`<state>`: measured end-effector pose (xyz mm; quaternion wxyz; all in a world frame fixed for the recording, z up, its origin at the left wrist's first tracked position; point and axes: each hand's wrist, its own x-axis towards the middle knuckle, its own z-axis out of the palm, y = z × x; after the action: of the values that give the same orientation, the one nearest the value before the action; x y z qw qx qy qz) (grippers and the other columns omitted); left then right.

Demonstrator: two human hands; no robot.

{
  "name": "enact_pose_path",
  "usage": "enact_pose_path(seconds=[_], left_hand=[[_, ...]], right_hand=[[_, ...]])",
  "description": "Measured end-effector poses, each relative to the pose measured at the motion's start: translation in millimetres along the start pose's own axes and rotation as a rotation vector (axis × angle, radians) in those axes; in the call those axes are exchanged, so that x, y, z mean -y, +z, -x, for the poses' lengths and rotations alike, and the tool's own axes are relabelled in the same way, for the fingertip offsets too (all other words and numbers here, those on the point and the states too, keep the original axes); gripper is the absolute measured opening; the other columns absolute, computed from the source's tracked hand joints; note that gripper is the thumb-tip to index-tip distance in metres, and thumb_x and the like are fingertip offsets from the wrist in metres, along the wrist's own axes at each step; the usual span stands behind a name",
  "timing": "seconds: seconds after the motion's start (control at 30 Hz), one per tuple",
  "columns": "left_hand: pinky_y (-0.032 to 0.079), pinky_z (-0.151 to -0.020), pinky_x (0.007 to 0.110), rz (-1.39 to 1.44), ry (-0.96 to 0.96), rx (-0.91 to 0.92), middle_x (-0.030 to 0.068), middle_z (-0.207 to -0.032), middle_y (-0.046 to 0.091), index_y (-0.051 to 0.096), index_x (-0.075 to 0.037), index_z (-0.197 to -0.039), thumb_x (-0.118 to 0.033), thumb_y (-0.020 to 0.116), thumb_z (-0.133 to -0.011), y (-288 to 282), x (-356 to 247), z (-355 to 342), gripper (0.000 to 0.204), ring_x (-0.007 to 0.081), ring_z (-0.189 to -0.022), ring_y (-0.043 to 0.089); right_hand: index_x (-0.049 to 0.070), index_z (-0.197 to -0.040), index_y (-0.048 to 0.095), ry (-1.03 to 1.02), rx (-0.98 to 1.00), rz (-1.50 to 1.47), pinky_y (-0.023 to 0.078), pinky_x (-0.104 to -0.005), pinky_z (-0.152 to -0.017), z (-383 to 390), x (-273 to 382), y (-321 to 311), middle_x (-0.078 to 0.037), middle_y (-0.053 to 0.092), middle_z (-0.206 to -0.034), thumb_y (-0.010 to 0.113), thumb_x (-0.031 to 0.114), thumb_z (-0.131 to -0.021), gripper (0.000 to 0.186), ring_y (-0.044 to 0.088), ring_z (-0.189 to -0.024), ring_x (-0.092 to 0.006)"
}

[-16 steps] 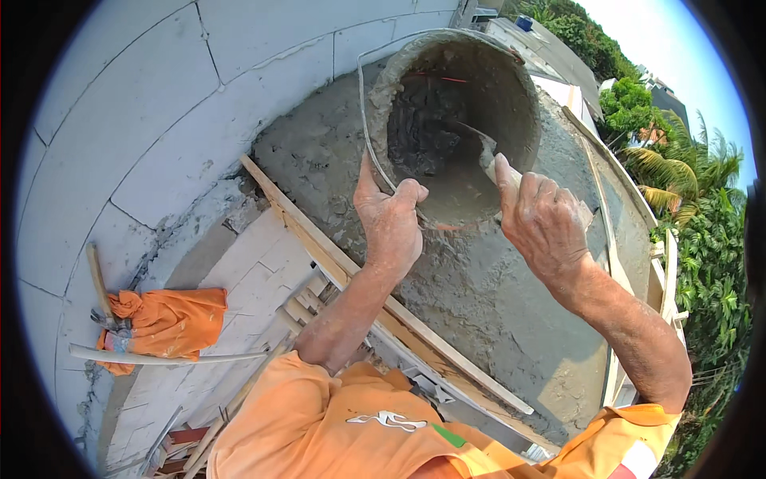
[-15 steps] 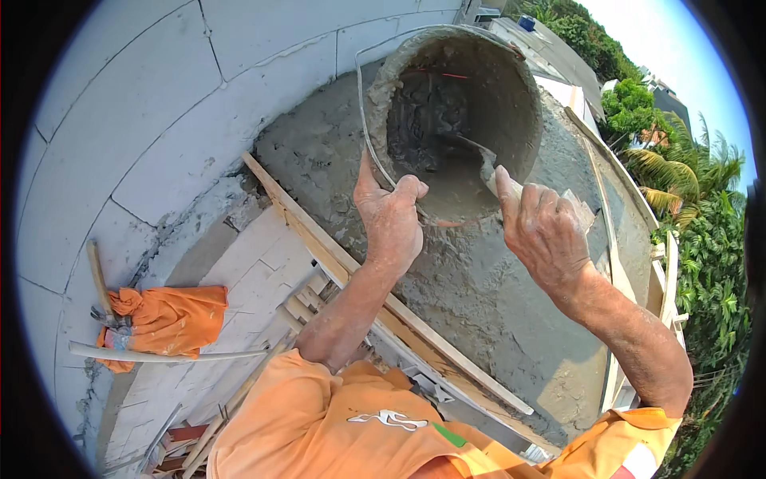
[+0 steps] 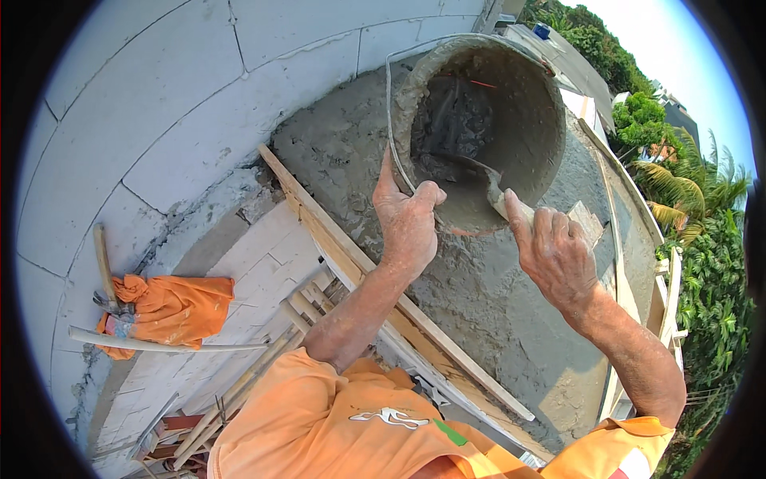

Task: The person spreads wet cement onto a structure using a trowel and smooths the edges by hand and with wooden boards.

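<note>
A mortar-coated bucket point(image 3: 523, 120) lies tipped with its mouth toward me, wet grey mortar point(image 3: 451, 116) clinging inside and a wire handle running round its left rim. My left hand point(image 3: 405, 223) grips that left rim, thumb over the wire. My right hand point(image 3: 558, 259) is closed on the handle of a trowel point(image 3: 467, 160), whose blade reaches into the bucket and is partly hidden in the dark mortar. A pale flat piece point(image 3: 582, 219) shows behind my right knuckles; I cannot make out what it is.
A white block wall point(image 3: 159, 112) rises at left; an orange cloth point(image 3: 179, 307), hammer point(image 3: 104, 263) and pale rod point(image 3: 159, 343) lie beside it. Long boards point(image 3: 439, 343) edge the grey mortar surface point(image 3: 495, 319). Timber, rooftops and trees stand beyond the right edge.
The whole view has shifted, with bucket and wall sitting further right. My right hand and trowel have moved slightly within the bucket's mouth; both grips are unchanged.
</note>
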<state>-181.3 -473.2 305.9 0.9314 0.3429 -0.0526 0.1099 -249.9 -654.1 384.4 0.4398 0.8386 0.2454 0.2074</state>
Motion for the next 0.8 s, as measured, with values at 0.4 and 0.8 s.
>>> enact_pose_path(seconds=[0.4,0.8], left_hand=[[0.05,-0.079,0.025,0.059,-0.041,-0.006,0.0072,-0.109,0.059,0.049,0.002,-0.132,0.015,0.049,-0.069,-7.2,-4.3,-0.7,0.065,0.0125,-0.087,0.059],[0.05,-0.081,0.026,0.013,-0.01,0.006,0.0066,-0.11,0.058,0.049,0.0,-0.131,0.015,0.05,-0.068,-18.4,-6.5,-7.5,0.065,0.0136,-0.09,0.058]], right_hand=[[0.005,-0.138,0.052,-0.026,-0.054,-0.053,0.048,-0.0233,-0.049,-8.7,3.1,-7.6,-0.004,0.05,-0.072,0.065,0.004,-0.082,0.057,0.053,-0.062,-0.0117],[0.003,-0.137,0.051,-0.022,0.022,-0.238,0.051,-0.0259,-0.05,-15.8,-25.9,-27.8,-0.008,0.057,-0.076,0.065,0.007,-0.084,0.055,0.061,-0.063,-0.0146]])
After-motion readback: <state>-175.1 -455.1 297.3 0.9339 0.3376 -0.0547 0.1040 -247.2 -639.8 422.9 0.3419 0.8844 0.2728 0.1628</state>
